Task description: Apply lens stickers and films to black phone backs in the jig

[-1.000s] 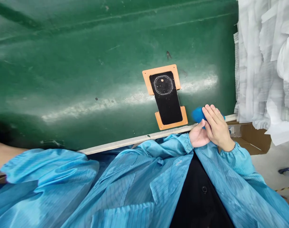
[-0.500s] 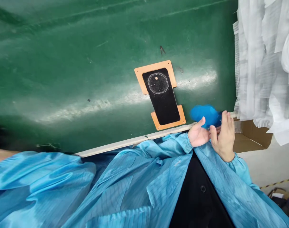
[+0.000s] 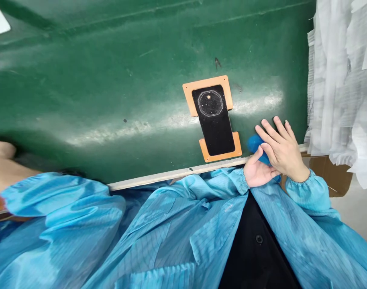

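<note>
My right hand is held palm down with its fingers spread over the table's front edge. Beneath it my left hand shows its palm, thumb stretched out; the right hand partly hides its fingers. The hands touch or overlap, and I see nothing gripped in either. A blue object of unclear kind lies at the edge, largely covered by the hands. Left of them, a black phone-shaped panel with a ringed camera area rests in an orange plate.
The green table ends in a pale front edge. Stacked white sheets are on the right, above a cardboard box. At far left is a co-worker's hand. A small dark V-shaped piece lies beyond the plate.
My right hand has moved forward over the left, its fingers now spread and covering more of the blue object. The view has shifted slightly, and the co-worker's hand has come into sight.
</note>
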A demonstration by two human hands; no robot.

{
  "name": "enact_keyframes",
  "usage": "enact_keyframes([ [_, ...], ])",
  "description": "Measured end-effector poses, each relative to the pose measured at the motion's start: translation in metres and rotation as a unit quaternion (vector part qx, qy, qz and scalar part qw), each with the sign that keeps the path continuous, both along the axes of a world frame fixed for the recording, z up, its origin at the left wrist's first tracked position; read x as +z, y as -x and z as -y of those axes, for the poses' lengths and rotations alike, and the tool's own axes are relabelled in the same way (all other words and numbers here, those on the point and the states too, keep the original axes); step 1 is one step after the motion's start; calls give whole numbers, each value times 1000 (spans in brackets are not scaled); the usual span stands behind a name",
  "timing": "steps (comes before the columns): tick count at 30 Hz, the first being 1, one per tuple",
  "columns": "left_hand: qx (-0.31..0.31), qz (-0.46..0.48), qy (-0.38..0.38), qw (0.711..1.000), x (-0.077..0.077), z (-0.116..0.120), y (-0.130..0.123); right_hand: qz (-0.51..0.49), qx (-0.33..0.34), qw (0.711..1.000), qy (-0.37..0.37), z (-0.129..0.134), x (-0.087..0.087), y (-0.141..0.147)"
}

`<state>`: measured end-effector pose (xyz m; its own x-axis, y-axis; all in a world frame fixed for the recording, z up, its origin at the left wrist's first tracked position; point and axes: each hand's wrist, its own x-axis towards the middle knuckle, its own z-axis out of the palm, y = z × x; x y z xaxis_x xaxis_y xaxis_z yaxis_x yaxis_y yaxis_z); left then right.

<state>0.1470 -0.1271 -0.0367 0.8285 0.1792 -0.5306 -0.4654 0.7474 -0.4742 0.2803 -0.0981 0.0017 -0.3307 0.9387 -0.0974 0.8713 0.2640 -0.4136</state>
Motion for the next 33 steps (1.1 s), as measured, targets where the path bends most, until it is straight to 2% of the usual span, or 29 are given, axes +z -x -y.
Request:
enact_keyframes([
  [4, 9, -8, 9, 1000, 4, -2, 1, -17, 19, 1000, 5, 21, -2, -6],
  [8, -5, -29, 6, 1000, 10, -6, 3, -24, 3, 1000, -7, 46, -3, -8],
  [11, -32, -37, -14, 999, 13, -9, 3, -54, -32, 998, -25, 60, -6, -4],
  [14, -46, -51, -36, 997, 11, -7, 3, -129, -105, 985, -51, 71, -4, 3],
  [16, -51, -65, -50, 995, 8, -5, 2, -194, -186, 962, -46, 75, 0, 7],
  [19, -62, -66, -66, 994, 3, -1, 1, -269, -322, 907, -49, 79, 7, 7],
  [22, -73, -53, -80, 993, 2, -1, 2, -298, -412, 848, -148, 84, 5, -2],
  [24, -71, -54, -80, 993, 3, -2, 2, -307, -450, 820, -175, 90, 0, -8],
  [26, -72, -58, -75, 993, 5, -4, 3, -302, -469, 818, -141, 98, -7, -11],
  [28, -83, -61, -72, 992, 7, -6, 3, -273, -476, 830, -100, 106, -13, -10],
  [33, -116, -62, -87, 987, 11, -9, 4, -223, -477, 848, -65, 116, -16, -10],
])
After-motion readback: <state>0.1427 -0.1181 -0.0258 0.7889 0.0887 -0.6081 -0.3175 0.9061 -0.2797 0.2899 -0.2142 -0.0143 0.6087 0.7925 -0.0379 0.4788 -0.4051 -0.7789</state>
